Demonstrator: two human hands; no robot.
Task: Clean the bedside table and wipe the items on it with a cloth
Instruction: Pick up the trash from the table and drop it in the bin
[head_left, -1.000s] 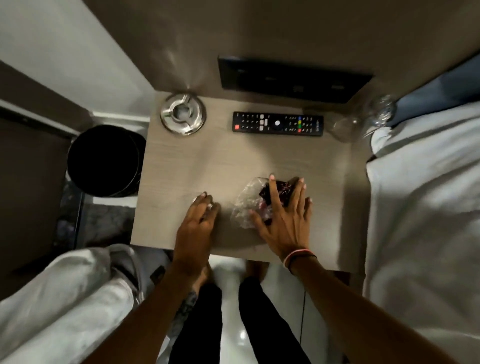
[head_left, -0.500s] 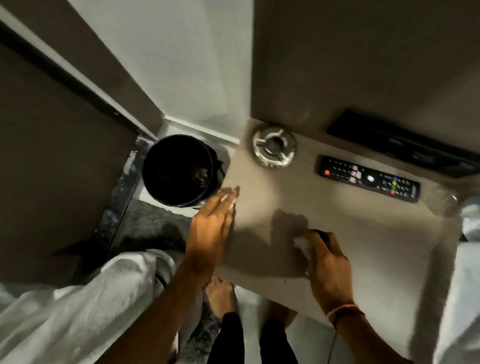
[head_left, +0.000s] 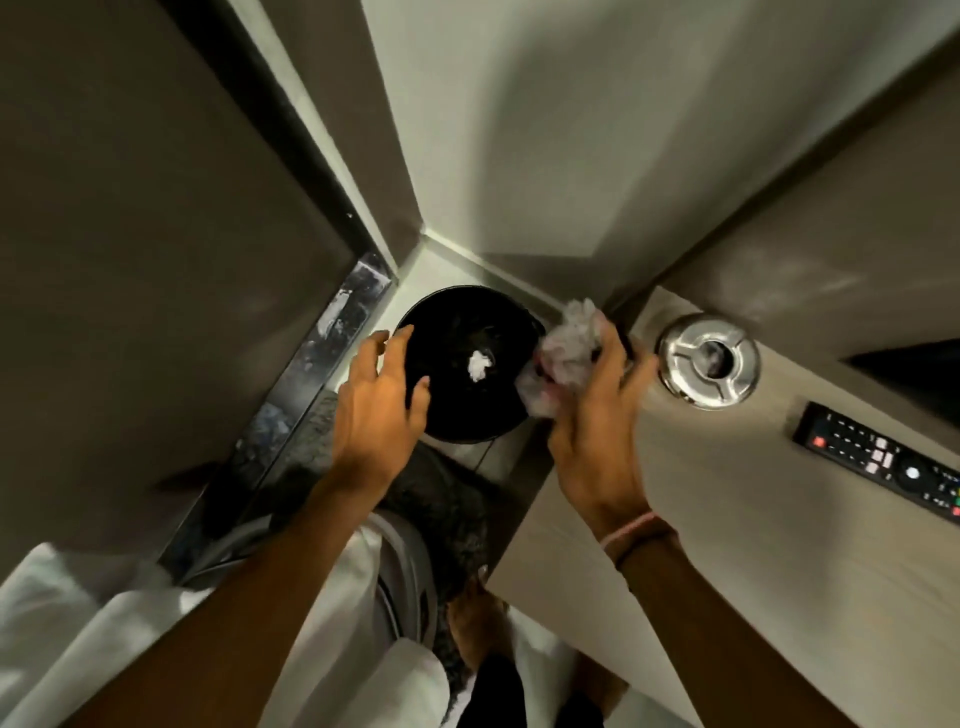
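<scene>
At the far left, below my arm, I see some white fabric (head_left: 78, 623), and I cannot tell what it is. My left hand (head_left: 376, 410) is over the near left edge of the black bin (head_left: 457, 415); the fingers are spread open and it has nothing in it. The bin stands on the floor in the corner, just beside the left end of the bedside table (head_left: 727, 545). Inside the bin lies one small white crumpled piece (head_left: 478, 365). My right hand (head_left: 597, 415) is between the bin and the table, over the table's left edge. Its fingers are closed around a crumpled plastic wrapper (head_left: 563, 353), pale and a little transparent, which sticks out toward the rim of the bin. On this wrist I wear a thin pink band (head_left: 631, 527). More to the right, on the table near the wall, stands a round metal ashtray (head_left: 707, 360). The black remote control (head_left: 883, 462) lies flat at the right border, partly cut off by the frame, apart from the ashtray.
</scene>
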